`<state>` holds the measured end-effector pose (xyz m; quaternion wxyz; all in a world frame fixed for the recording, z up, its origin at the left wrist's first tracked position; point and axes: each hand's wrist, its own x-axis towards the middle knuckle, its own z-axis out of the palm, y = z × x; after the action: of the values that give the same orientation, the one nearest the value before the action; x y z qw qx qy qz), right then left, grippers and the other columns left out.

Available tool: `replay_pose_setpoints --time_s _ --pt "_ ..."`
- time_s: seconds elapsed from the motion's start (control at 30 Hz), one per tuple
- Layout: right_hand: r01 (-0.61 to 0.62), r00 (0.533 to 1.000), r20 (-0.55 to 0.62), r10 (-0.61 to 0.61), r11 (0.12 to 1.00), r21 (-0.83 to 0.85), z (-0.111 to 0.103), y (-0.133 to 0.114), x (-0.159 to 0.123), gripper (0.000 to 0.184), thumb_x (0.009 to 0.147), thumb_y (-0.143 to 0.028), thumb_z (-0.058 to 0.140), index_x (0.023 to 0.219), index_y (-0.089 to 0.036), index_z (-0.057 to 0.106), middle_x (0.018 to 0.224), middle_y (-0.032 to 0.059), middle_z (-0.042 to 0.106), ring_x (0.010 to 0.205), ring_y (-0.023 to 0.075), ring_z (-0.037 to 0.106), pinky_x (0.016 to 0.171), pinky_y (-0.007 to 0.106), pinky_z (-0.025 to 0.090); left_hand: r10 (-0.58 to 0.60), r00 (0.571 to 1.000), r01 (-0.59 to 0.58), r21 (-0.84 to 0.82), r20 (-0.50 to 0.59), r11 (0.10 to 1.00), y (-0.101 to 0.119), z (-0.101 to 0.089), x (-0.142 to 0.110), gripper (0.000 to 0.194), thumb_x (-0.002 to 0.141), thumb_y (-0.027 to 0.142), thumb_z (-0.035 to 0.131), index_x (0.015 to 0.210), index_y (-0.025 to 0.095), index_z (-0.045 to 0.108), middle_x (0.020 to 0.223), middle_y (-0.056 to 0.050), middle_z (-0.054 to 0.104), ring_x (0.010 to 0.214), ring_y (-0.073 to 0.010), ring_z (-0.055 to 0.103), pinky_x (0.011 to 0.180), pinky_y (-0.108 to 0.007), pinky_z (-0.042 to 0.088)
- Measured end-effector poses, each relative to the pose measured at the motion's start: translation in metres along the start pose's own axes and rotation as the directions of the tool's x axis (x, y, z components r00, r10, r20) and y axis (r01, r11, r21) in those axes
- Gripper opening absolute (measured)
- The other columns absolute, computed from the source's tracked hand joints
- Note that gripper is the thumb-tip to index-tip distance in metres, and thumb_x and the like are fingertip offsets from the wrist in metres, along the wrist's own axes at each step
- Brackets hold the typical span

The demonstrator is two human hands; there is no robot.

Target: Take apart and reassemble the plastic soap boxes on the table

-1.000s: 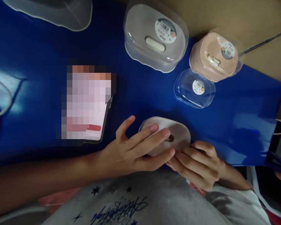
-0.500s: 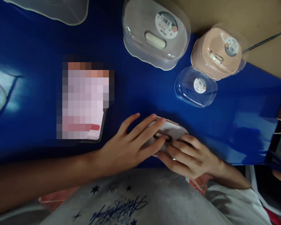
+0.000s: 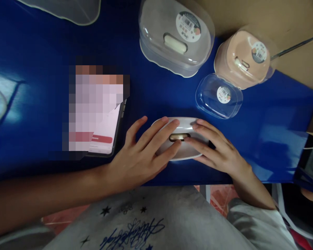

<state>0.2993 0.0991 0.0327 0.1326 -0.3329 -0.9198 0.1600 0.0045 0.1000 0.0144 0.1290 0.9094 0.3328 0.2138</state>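
Note:
A small oval, whitish plastic box is between my hands, near the front edge of the blue table. Its top has an oval recess with a shiny bar. My left hand lies over the left part, fingers spread across the top, one fingertip beside the recess. From the right, my right hand grips the other end, fingertips on top and a digit at the near lower edge. How deep the box is, I cannot tell. Beyond it sits a small clear plastic lid with a round barcode label.
A large grey box under a clear cover stands at the back, with a peach box to its right. Left of my hands lies a phone, its screen partly pixelated. Another translucent container is at the top left. A cable runs at the left edge.
The box has tilted, turned and shifted slightly away from me. My right hand has moved from its near right corner up onto its top. My left hand stays over the left side.

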Motion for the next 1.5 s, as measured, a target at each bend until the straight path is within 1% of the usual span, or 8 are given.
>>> replay_pose_setpoints --time_s 0.13,0.23,0.37,0.5,0.7,0.93,1.17,1.5 --pt "0.017 1.0 0.001 -0.017 1.0 0.001 0.006 0.006 0.0 0.059 0.104 -0.045 0.066 0.157 -0.024 0.052 0.154 0.0145 0.061 0.153 0.0332 0.051 0.121 0.058 0.051 0.025 0.999 -0.025 0.015 0.029 1.0 -0.001 -0.001 0.0 0.046 0.095 0.015 0.068 0.141 0.02 0.061 0.16 -0.02 0.057 0.151 -0.036 0.052 0.123 -0.063 0.042" --pt "-0.001 0.996 -0.09 -0.006 0.997 -0.077 0.005 0.009 -0.003 0.067 0.106 -0.065 0.051 0.161 -0.026 0.049 0.155 0.0118 0.061 0.151 0.0332 0.053 0.126 0.057 0.044 0.027 0.999 -0.027 0.019 0.019 0.999 -0.001 -0.001 0.0 0.041 0.096 0.015 0.067 0.137 0.021 0.063 0.158 -0.019 0.059 0.15 -0.0363 0.054 0.121 -0.063 0.045" --pt "-0.356 0.907 -0.313 0.284 0.912 -0.205 0.002 0.02 -0.004 0.06 0.109 -0.052 0.051 0.166 -0.034 0.04 0.167 0.0101 0.048 0.158 0.0384 0.041 0.128 0.063 0.036 0.034 0.999 -0.034 0.034 0.004 0.999 0.0 0.0 0.001 0.035 0.096 0.016 0.07 0.131 0.022 0.066 0.154 -0.016 0.063 0.148 -0.0356 0.056 0.12 -0.061 0.048" --pt "-0.546 0.816 -0.33 0.475 0.82 -0.17 0.007 0.033 -0.002 0.075 0.102 -0.047 0.067 0.168 -0.029 0.036 0.174 0.0168 0.036 0.162 0.0494 0.029 0.124 0.078 0.03 0.092 0.996 -0.092 0.065 0.011 0.994 -0.001 -0.001 0.002 0.033 0.097 0.013 0.068 0.13 0.019 0.068 0.149 -0.015 0.067 0.145 -0.0366 0.058 0.115 -0.057 0.055" --pt "-0.498 0.829 -0.358 0.43 0.858 -0.123 0.006 0.033 0.0 0.065 0.102 -0.044 0.068 0.162 -0.029 0.048 0.164 0.0151 0.053 0.151 0.0419 0.05 0.124 0.066 0.04 0.162 0.986 -0.166 0.105 0.05 0.98 -0.002 -0.003 0.003 0.037 0.101 0.013 0.063 0.137 0.016 0.065 0.15 -0.014 0.067 0.142 -0.0337 0.061 0.117 -0.056 0.054" --pt "-0.5 0.798 -0.381 0.468 0.866 0.015 0.001 0.008 -0.004 0.059 0.111 -0.053 0.041 0.167 -0.033 0.04 0.158 0.0099 0.06 0.145 0.0409 0.057 0.118 0.062 0.048 0.118 0.991 -0.123 0.091 0.068 0.988 -0.002 -0.004 0.004 0.041 0.099 0.011 0.064 0.139 0.018 0.065 0.154 -0.013 0.065 0.146 -0.0307 0.059 0.121 -0.052 0.05" --pt "-0.322 0.913 -0.266 0.31 0.947 -0.003 0.012 -0.005 0.001 0.067 0.108 -0.054 0.051 0.168 -0.027 0.038 0.163 0.0129 0.054 0.148 0.0404 0.054 0.121 0.062 0.046 0.12 0.992 -0.124 0.103 0.042 0.987 -0.003 -0.004 0.005 0.036 0.1 0.012 0.065 0.135 0.016 0.068 0.15 -0.015 0.068 0.142 -0.0322 0.062 0.12 -0.054 0.052" --pt "-0.286 0.934 -0.238 0.268 0.957 -0.048 0.016 -0.001 0.003 0.071 0.105 -0.053 0.06 0.167 -0.028 0.037 0.166 0.0136 0.05 0.151 0.0395 0.05 0.124 0.063 0.045 0.119 0.99 -0.131 0.176 0.075 0.976 -0.002 -0.003 0.003 0.039 0.105 0.018 0.058 0.143 0.017 0.063 0.151 -0.013 0.067 0.14 -0.0289 0.064 0.12 -0.054 0.05"
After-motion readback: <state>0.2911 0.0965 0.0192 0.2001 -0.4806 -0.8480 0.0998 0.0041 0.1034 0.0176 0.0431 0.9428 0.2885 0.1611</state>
